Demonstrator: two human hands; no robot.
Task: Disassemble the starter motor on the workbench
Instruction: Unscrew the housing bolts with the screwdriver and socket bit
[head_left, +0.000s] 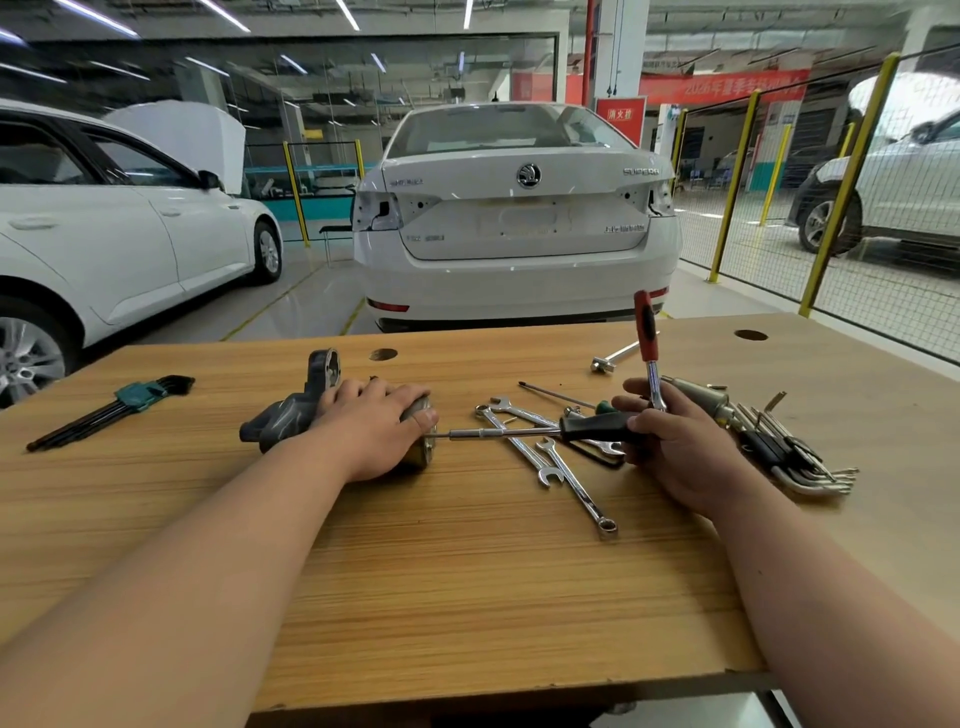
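The starter motor (291, 410) lies on its side on the wooden workbench (467, 571), its dark nose housing pointing left and its round end cap facing right. My left hand (376, 423) presses down over the motor body and grips it. My right hand (670, 441) holds a black-handled driver (519, 432) level, its tip touching the motor's end cap. A red-handled ratchet (647, 338) stands upright from the same hand's fingers.
Several combination wrenches (550, 462) lie between my hands. A hex key set in a green holder (114, 408) lies far left. More hex keys (795, 457) and a metal part sit right. A screwdriver (561, 395) and extension bar (618, 356) lie behind.
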